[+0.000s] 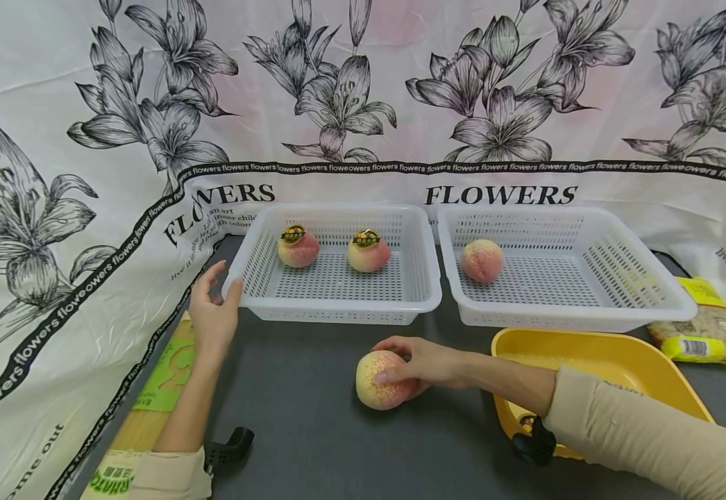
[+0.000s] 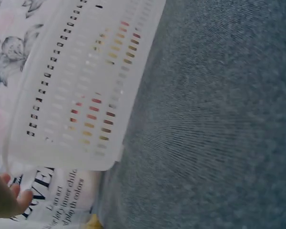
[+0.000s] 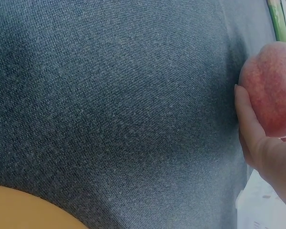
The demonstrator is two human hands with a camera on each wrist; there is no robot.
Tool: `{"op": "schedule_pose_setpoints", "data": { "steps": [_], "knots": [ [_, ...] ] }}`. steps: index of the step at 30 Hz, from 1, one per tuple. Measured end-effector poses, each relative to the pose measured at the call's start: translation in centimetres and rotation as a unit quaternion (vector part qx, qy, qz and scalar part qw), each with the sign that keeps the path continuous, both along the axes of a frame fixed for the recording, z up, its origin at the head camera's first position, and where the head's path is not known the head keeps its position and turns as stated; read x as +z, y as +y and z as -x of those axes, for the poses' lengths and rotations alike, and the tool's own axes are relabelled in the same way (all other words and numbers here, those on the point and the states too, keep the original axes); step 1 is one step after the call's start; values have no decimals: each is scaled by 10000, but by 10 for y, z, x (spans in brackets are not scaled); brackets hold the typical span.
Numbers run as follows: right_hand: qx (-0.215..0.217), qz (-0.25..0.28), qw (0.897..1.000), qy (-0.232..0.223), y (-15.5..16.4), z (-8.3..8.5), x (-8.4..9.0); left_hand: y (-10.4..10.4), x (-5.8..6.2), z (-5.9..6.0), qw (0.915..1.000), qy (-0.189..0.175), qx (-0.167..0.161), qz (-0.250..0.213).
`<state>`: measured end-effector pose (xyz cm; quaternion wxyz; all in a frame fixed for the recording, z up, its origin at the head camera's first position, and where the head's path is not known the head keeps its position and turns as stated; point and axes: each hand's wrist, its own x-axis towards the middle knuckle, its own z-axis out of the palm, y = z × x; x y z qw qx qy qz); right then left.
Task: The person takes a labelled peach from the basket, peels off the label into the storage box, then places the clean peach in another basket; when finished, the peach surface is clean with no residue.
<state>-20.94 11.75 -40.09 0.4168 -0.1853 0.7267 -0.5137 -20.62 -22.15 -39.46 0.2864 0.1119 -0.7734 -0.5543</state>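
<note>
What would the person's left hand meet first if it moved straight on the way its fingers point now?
Probably the near left corner of the left white basket. The left hand sits just beside it, fingers open and angled towards its rim; whether the thumb already touches is unclear.

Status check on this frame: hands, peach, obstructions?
Right hand grips peach on grey mat. Left hand open at left basket corner. Nothing blocks either basket.

At the frame's right edge the right hand [image 3: 264, 148] curls its fingers [image 3: 245, 112] against a pink peach [image 3: 271, 93] on grey cloth [image 3: 119, 105], a yellow tray [image 3: 24, 210] below.
</note>
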Motion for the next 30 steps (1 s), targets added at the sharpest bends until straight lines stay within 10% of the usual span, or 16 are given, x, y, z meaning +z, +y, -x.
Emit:
{"op": "schedule_pose_setpoints", "data": {
  "steps": [13, 24, 30],
  "knots": [
    [-187, 191, 9992, 287, -3, 1, 4, -6, -16, 5, 9916, -514, -653, -995],
    [-290, 1290, 9907, 311, -28, 26, 81, -9, -16, 6, 9912, -417, -724, -1024],
    [-684, 1481, 9860, 336, -44, 43, 93, -8, -18, 6, 9912, -438, -689, -1044]
  ]
}}
